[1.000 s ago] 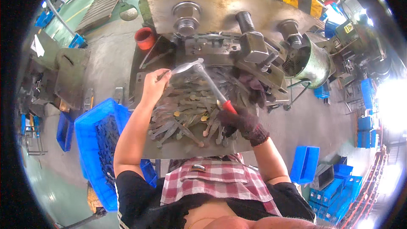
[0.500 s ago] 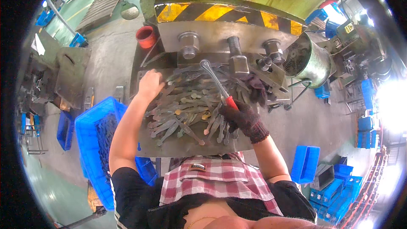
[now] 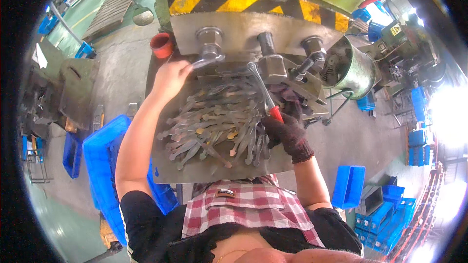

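1. A blue plastic crate (image 3: 100, 160) stood on the floor to the left of the grey steel work table (image 3: 209, 170), just below its left edge.
2. A small red cup (image 3: 161, 45) sat beyond the table's far left corner.
3. The bare left hand (image 3: 169, 79) reached over the table's far left part, its fingers curled around the end of a flat silver metal blank (image 3: 207, 61) that pointed right toward the left grey cylindrical post (image 3: 209, 41) of the press.
4. A heap of flat grey metal blanks (image 3: 214, 124), some with rusty spots, covered the middle of the table, spreading from near the left hand down toward the near edge.
5. A long steel rod tool with a red grip (image 3: 263, 90) lay slanted over the right part of the heap, its tip near the middle post at the far side of the table.
6. The right hand in a dark knitted glove (image 3: 287, 131), over the table's right part, was closed around the red grip.
7. A grey metal drum with a fan inside (image 3: 348, 68) stood off the table's far right corner.
8. Another blue plastic crate (image 3: 348, 192) stood on the floor right of the table's near corner.
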### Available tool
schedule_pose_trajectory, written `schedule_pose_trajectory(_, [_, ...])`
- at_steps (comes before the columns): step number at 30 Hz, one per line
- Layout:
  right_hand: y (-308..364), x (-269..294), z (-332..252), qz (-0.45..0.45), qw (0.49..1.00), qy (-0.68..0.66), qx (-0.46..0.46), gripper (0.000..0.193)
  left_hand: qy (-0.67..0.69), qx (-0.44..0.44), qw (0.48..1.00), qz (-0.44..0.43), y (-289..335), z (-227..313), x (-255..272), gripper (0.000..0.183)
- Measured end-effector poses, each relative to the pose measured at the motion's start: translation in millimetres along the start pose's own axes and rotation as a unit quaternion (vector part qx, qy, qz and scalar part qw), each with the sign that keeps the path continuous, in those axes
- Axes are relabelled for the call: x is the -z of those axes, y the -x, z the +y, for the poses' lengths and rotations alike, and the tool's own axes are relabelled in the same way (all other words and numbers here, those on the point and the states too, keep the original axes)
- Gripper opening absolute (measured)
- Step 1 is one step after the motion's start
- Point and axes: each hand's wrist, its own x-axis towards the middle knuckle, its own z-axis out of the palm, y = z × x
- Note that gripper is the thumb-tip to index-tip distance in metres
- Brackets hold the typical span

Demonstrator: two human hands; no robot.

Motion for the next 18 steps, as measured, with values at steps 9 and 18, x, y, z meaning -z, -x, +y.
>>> schedule_pose_trajectory(9, [5.5,-0.7,-5.6,-0.013,1.0,-0.001,0.011,0.036,-0.161,-0.133,0.945,0.253,-92.1,9.0,-65.2,0.017])
schedule_pose_trajectory(18, [-32.6,-17.9,-79.6,0.033,0.988,0.15,0.035,0.051,-0.141,0.093,0.971,0.17,-16.8,-4.7,-1.3,0.027])
